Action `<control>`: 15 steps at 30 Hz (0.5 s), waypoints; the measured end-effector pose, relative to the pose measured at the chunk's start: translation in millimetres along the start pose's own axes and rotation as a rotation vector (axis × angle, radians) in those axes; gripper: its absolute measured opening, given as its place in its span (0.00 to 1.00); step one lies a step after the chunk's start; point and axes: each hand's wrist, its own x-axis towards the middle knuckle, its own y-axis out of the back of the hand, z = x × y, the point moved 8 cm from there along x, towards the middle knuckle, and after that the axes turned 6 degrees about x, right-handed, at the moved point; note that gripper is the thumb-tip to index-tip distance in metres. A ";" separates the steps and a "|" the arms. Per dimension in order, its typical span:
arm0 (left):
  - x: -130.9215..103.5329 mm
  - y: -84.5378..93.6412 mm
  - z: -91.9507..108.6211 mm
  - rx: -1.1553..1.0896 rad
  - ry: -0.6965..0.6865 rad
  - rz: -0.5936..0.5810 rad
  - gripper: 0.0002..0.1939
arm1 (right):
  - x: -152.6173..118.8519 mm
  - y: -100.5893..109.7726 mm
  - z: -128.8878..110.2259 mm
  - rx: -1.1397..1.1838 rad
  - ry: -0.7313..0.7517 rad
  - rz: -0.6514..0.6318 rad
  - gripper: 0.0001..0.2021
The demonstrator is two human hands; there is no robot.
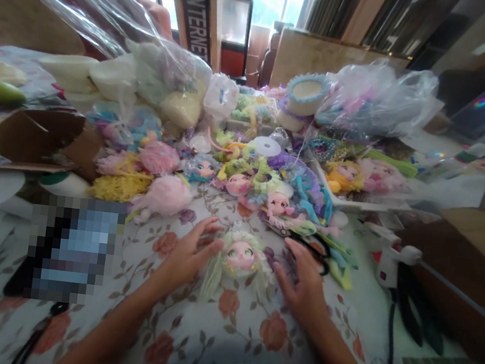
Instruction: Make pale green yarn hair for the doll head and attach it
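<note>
A doll head (240,255) with pale green-white yarn hair and a painted face lies face up on the flowered tablecloth (191,328). My left hand (195,249) is at its left side, fingers apart, the thumb near the hair; whether it touches I cannot tell. On the other side my right hand (304,279) rests with fingers spread, a little apart from the hair. Black-handled scissors (322,252) lie just behind my right hand, partly covered by it. Beyond the head sits another pink doll face (278,205) among coloured yarn.
Pink fluffy balls (168,194) and an open cardboard box (39,138) stand at left, near a blurred phone-like object (79,248). At right are a white hot glue gun (394,258), a white tray (366,205) of doll heads and a brown box (455,270). Plastic bags (379,98) pile behind.
</note>
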 end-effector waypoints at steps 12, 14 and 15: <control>37.1 -12.4 12.9 -0.150 0.205 -0.138 0.29 | 6.6 -48.4 -24.5 0.352 -0.133 -0.317 0.49; 37.1 -18.1 13.1 -0.186 0.216 -0.170 0.29 | 6.5 -50.0 -24.3 0.347 -0.134 -0.299 0.48; 36.3 -20.2 14.0 -0.209 0.217 -0.184 0.29 | 6.6 -51.0 -24.7 0.345 -0.132 -0.295 0.47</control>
